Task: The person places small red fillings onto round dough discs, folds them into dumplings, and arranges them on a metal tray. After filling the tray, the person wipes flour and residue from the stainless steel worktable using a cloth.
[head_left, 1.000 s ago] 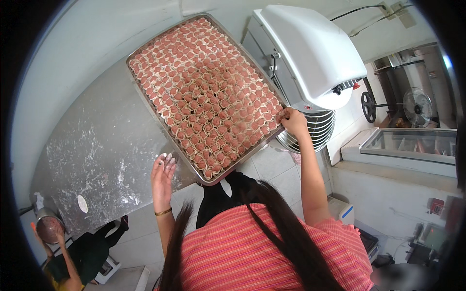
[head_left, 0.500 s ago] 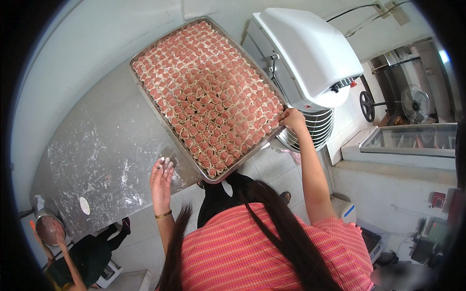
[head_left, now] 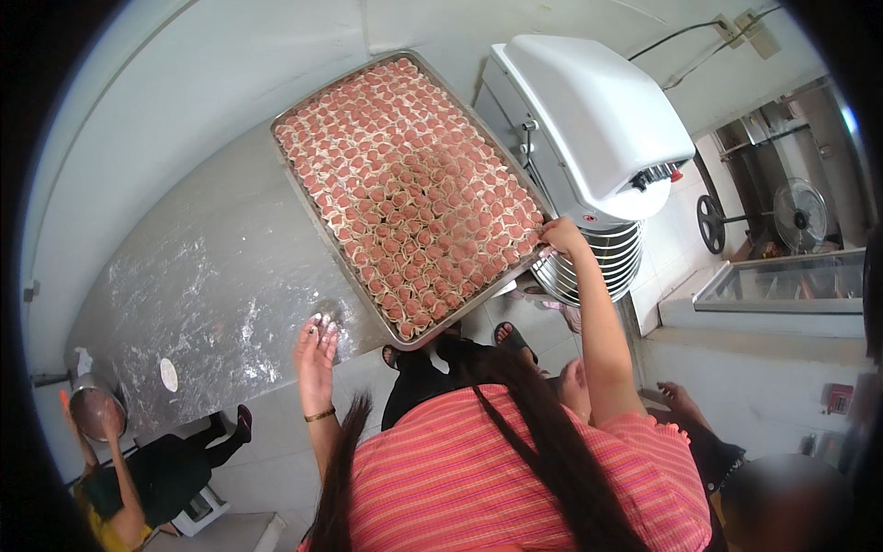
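Right hand [head_left: 559,235] pinches the big, full metal tray of pink dumplings [head_left: 407,189] at its corner; heavy, stiff, needing both rims. Left hand [head_left: 317,350] rests flat, fingers spread, on the floured steel table [head_left: 202,285].

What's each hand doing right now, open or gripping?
Left hand: open, fingers spread over the floured table, holding nothing.
Right hand: grip closed on the edge of the tray of dumplings.

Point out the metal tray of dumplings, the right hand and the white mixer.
metal tray [head_left: 317,213]: head view, its bare left rim.
right hand [head_left: 561,236]: head view, middle of the hand at the tray's corner.
white mixer [head_left: 593,115]: head view, top of its housing.
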A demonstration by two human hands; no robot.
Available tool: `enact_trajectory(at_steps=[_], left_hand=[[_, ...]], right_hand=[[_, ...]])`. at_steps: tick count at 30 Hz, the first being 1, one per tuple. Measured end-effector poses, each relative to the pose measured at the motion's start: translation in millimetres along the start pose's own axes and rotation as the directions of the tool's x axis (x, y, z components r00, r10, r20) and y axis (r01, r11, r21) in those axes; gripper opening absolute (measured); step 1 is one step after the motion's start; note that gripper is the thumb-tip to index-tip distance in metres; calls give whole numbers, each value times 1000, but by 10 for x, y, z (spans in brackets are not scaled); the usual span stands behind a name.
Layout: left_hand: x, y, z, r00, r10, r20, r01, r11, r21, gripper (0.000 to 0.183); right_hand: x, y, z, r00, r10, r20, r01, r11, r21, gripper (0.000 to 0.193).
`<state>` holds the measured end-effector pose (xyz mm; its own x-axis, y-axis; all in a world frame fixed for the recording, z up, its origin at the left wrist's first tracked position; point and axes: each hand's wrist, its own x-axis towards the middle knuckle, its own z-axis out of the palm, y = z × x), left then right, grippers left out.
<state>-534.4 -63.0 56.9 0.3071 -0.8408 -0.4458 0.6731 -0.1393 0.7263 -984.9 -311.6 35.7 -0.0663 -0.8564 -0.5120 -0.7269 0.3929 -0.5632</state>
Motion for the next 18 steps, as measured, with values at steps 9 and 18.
enact_trajectory(at_steps=[9, 18], left_hand=[[-260, -117, 37, 996, 37, -86, -34, 999, 36, 32], [-643, -53, -289, 942, 116, -314, -79, 989, 128, 32]], right_hand=[[-26, -24, -52, 995, -17, 97, -8, 967, 253, 20], [182, 217, -132, 955, -289, -70, 269, 940, -211, 32]])
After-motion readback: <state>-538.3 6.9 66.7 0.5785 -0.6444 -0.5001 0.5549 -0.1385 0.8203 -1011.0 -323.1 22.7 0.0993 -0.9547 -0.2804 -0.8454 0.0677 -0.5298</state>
